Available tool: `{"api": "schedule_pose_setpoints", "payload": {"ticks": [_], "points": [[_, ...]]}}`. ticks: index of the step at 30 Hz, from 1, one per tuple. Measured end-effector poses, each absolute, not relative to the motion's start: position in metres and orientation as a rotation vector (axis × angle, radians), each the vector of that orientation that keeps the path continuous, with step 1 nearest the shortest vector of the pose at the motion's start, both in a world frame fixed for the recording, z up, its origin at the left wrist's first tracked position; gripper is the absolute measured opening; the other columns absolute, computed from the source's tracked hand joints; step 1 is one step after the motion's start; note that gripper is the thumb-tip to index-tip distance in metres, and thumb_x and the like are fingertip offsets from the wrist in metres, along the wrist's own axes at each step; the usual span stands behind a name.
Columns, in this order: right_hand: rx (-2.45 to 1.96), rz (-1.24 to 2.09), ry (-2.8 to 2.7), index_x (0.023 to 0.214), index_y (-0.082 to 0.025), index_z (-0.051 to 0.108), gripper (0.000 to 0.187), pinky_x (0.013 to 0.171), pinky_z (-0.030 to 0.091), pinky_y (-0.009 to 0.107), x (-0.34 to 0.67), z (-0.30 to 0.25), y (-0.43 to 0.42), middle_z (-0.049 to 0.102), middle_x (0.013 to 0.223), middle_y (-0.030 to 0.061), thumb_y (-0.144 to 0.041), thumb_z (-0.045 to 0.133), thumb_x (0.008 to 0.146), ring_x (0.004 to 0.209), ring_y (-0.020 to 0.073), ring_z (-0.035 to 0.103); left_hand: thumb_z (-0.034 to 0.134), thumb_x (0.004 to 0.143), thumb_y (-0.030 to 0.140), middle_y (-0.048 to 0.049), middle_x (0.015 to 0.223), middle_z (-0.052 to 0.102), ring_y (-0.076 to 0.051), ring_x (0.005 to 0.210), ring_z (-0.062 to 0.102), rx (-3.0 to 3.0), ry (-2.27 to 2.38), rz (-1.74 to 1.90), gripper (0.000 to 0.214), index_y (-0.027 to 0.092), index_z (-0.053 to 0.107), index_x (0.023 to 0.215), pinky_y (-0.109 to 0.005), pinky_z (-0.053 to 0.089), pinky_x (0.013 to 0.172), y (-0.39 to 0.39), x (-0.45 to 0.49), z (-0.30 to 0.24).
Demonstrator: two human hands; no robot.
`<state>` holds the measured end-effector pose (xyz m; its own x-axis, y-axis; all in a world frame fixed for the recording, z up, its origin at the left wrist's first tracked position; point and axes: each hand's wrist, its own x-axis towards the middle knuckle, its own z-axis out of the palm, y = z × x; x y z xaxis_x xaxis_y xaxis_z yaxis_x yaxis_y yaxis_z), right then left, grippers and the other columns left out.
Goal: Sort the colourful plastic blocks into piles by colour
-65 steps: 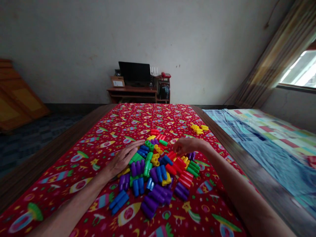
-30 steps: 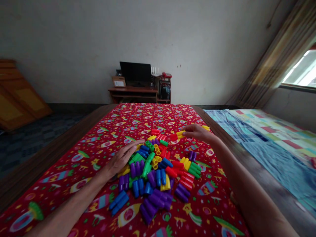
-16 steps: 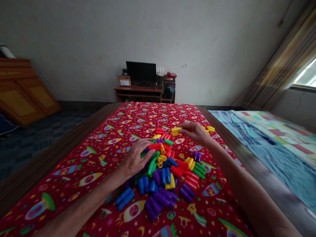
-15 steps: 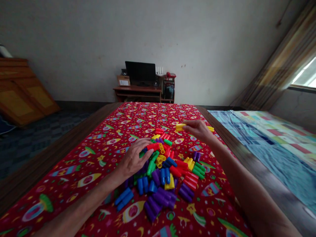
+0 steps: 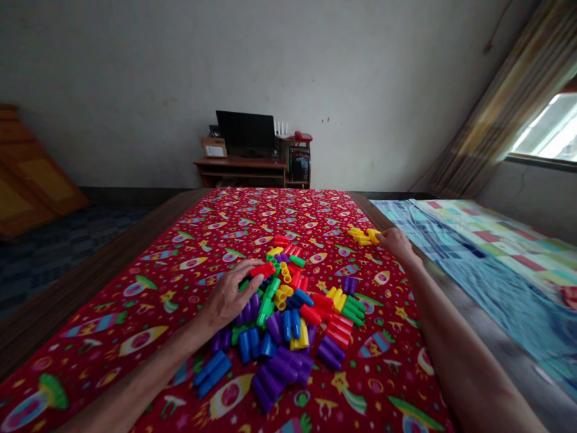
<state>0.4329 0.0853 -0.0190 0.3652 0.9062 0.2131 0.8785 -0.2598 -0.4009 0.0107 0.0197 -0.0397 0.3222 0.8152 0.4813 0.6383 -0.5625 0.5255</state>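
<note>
A heap of plastic tube blocks (image 5: 288,319) in purple, blue, green, red and yellow lies on the red rocket-print cloth (image 5: 180,252). My left hand (image 5: 228,296) rests on the heap's left side, its fingertips closed on a red block (image 5: 262,270). My right hand (image 5: 394,242) is stretched out to the far right. Its fingers are curled on a yellow block at the edge of a small yellow pile (image 5: 363,236) that lies apart from the heap.
The cloth covers a long wooden table with bare wood edges (image 5: 90,282). A bed with a patchwork blanket (image 5: 496,264) runs along the right. At the far wall stand a desk with a monitor (image 5: 246,135), a curtained window (image 5: 545,129) and a wooden cabinet (image 5: 27,186).
My right hand has carried a yellow block from above the heap out to the yellow pile at the far right. My left hand has closed on a red block at the heap's top left.
</note>
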Motion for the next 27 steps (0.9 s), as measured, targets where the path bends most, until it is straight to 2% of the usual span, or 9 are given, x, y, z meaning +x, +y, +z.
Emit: {"api": "schedule_pose_setpoints", "payload": {"ticks": [4,9,12,14,17,19,21,24,27], "points": [[-2.269,-0.048,-1.563,0.080,-0.011,0.073,0.032,0.058,0.035,0.031,0.417,0.003,0.082,0.069,0.083,0.0195,-0.029,0.048,0.086,0.070,0.0227,0.060,0.040,0.092,0.049,-0.0086,0.111,0.070,-0.025,0.105,0.065,2.365,1.299,1.049,0.044,0.019,0.068,0.106,-0.035,0.052,0.094,0.020,0.010,-0.040],[-1.747,0.147,-2.050,0.073,-0.013,0.071,0.034,0.060,0.038,0.028,0.353,0.019,0.074,0.067,0.068,0.0082,-0.029,0.046,0.089,0.063,0.0175,0.059,0.039,0.092,0.049,-0.0094,0.112,0.069,-0.025,0.105,0.065,2.358,1.295,1.063,0.044,0.018,0.067,0.105,-0.035,0.052,0.095,0.021,0.010,-0.042],[-1.307,0.338,-2.286,0.099,-0.015,0.072,0.027,0.073,0.045,0.028,0.296,0.005,0.066,0.072,0.092,0.0084,-0.026,0.049,0.090,0.082,0.0193,0.065,0.040,0.092,0.047,-0.0089,0.111,0.069,-0.024,0.106,0.064,2.354,1.301,1.062,0.041,0.018,0.066,0.104,-0.035,0.051,0.095,0.020,0.011,-0.041],[-1.044,0.411,-2.420,0.118,-0.018,0.065,0.032,0.085,0.047,0.031,0.266,-0.010,0.061,0.068,0.115,0.0107,-0.026,0.052,0.090,0.102,0.0215,0.062,0.041,0.091,0.046,-0.0085,0.110,0.069,-0.024,0.105,0.064,2.350,1.291,1.064,0.038,0.019,0.065,0.103,-0.035,0.051,0.095,0.019,0.011,-0.040],[-0.863,0.391,-2.526,0.129,-0.016,0.058,0.038,0.096,0.044,0.035,0.247,-0.025,0.059,0.061,0.127,0.0153,-0.023,0.051,0.092,0.115,0.0229,0.056,0.042,0.089,0.041,-0.0090,0.109,0.069,-0.024,0.106,0.063,2.334,1.248,1.065,0.033,0.018,0.063,0.101,-0.036,0.050,0.096,0.018,0.011,-0.038],[-0.837,0.403,-2.543,0.125,-0.016,0.061,0.034,0.092,0.046,0.033,0.251,-0.024,0.060,0.065,0.121,0.0140,-0.021,0.050,0.093,0.108,0.0211,0.060,0.042,0.087,0.036,-0.0095,0.112,0.068,-0.024,0.106,0.063,2.298,1.229,1.050,0.031,0.018,0.060,0.104,-0.037,0.050,0.096,0.016,0.011,-0.037],[-0.870,0.483,-2.557,0.115,-0.017,0.067,0.028,0.078,0.048,0.026,0.261,-0.016,0.061,0.071,0.102,0.0087,-0.021,0.051,0.093,0.087,0.0166,0.064,0.039,0.084,0.030,-0.0099,0.115,0.067,-0.024,0.105,0.064,2.246,1.222,1.049,0.032,0.017,0.057,0.108,-0.038,0.050,0.095,0.014,0.010,-0.037],[-1.021,0.514,-2.523,0.099,-0.015,0.072,0.024,0.058,0.040,0.020,0.271,-0.002,0.058,0.068,0.071,0.0023,-0.023,0.051,0.094,0.059,0.0101,0.057,0.037,0.080,0.025,-0.0105,0.118,0.066,-0.024,0.105,0.064,2.174,1.213,1.059,0.036,0.017,0.053,0.111,-0.039,0.050,0.095,0.012,0.009,-0.037],[-1.059,0.390,-2.478,0.104,-0.015,0.071,0.023,0.057,0.037,0.020,0.262,0.000,0.048,0.068,0.072,0.0029,-0.027,0.056,0.092,0.060,0.0102,0.056,0.038,0.082,0.028,-0.0110,0.118,0.066,-0.024,0.107,0.064,2.138,1.198,1.064,0.035,0.017,0.052,0.113,-0.039,0.050,0.096,0.013,0.009,-0.039]]}}
